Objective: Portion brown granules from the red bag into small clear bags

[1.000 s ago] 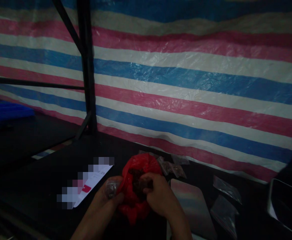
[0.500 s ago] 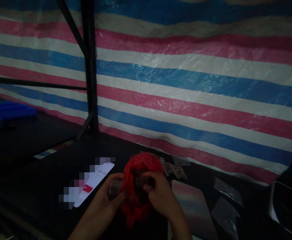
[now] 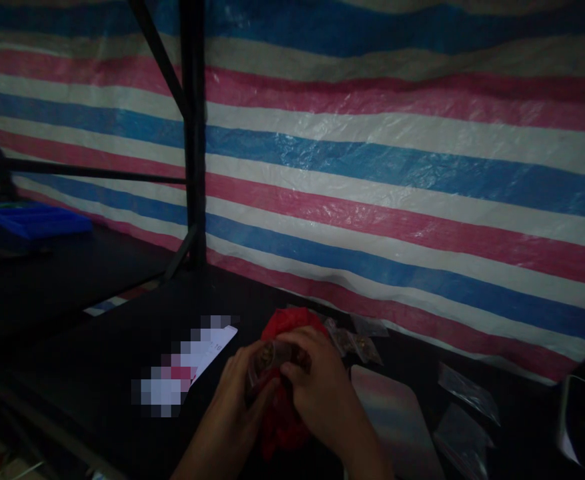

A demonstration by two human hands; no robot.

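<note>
My left hand (image 3: 239, 387) is closed round a small clear plastic bag (image 3: 253, 379), with brown bits (image 3: 265, 357) showing at its mouth. Against that mouth, my right hand (image 3: 312, 373) has its fingers curled in a pinch. A small see-through piece (image 3: 281, 351) shows by the right fingertips; its kind is too dark to make out. Under and behind both hands sits a crumpled red plastic bag (image 3: 286, 427), its opening mostly covered by them.
A phone (image 3: 212, 357), partly blurred out, lies left of the hands. At right are a flat reflective plate (image 3: 392, 420) and clear bags (image 3: 467, 393). Small bags of brown bits (image 3: 365, 348) lie behind. A black post (image 3: 195, 133), striped sheet (image 3: 397, 187) and blue tray (image 3: 47, 220) stand farther back.
My right hand has come up out of the red bag to the clear bag in my left hand. Brown bits now show there. The view has shifted slightly left.
</note>
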